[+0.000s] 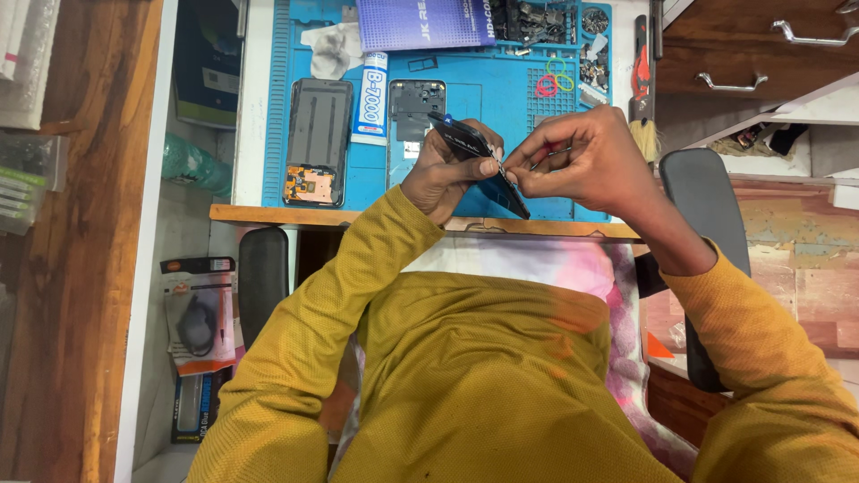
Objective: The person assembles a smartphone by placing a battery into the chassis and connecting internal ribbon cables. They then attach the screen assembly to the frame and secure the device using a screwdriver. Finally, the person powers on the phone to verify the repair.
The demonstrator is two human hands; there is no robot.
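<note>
Work is partway, by my judgement: the dark phone panel (474, 161) is held tilted above the near table edge (268, 215). The left hand (447, 170) grips it, fingers closed around it; the right hand (582, 161) has fingers pinched on a small part at its edge, too small to identify. Beyond, on the blue mat (510, 89), an opened phone body (317, 141) and bare frame (415, 103) lie unassembled. Between them lies a white glue tube (373, 94) with dark lettering; farther, a purple printed box (423, 22).

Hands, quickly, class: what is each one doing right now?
Left hand: closed, holding the dark phone part tilted above the blue mat.
Right hand: fingers pinched at the part's edge; what they pinch cannot be told.
</note>
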